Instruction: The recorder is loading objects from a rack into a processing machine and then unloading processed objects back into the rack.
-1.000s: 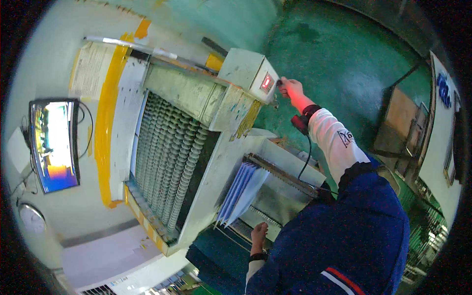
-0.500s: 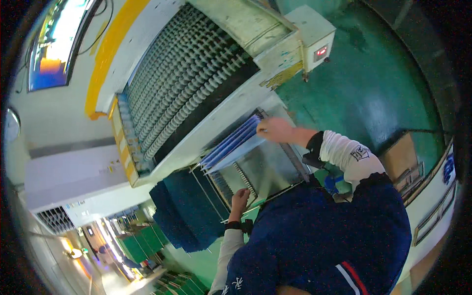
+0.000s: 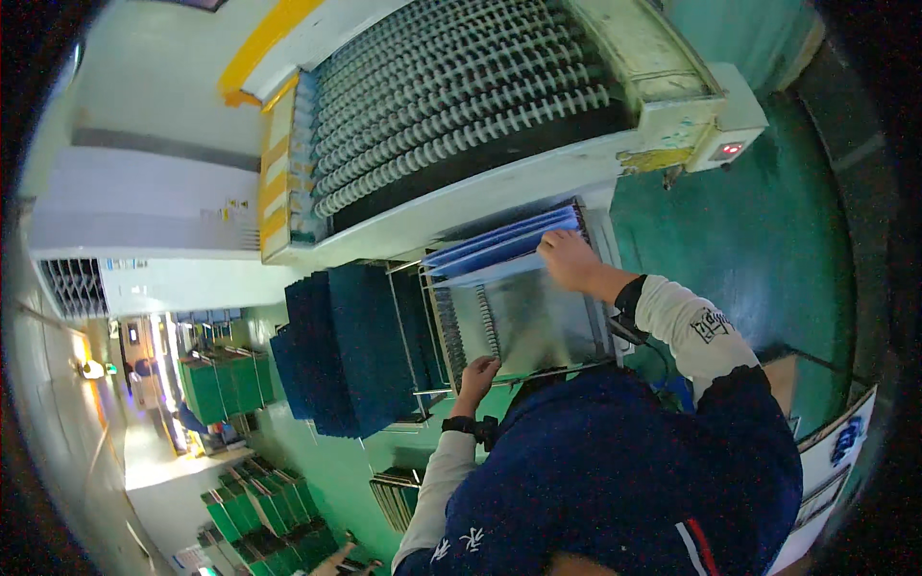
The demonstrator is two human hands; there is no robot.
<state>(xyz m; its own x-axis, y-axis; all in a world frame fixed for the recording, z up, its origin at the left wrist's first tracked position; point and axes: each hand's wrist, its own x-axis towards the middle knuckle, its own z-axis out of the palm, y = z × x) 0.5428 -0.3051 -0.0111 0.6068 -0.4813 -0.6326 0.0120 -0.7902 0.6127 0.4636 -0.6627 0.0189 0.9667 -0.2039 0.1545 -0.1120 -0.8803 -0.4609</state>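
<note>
Several thin blue panels (image 3: 509,235) stand side by side in a metal rack in front of me, leaning at a slant. At the right end of the nearest panel is my right hand (image 3: 569,259), its fingers closed on the edge. Lower left, my left hand (image 3: 477,376) is closed with fingers pressed together, by the rack's near rail and the end of a coil-like slotted strip (image 3: 488,322). What it holds, if anything, is hidden. A bare grey metal sheet (image 3: 538,317) forms the rack's base between my hands.
A roller conveyor machine (image 3: 461,106) stands just beyond the rack, with a control box (image 3: 735,125) at its right end. Left of the rack hang dark blue panels (image 3: 355,346). Green panel stacks (image 3: 226,384) stand farther left on the green floor (image 3: 701,250).
The view has turned, so the machine and rack sit farther right. My right hand's fingers have come onto the nearest panel's edge. My left hand stays by the near rail.
</note>
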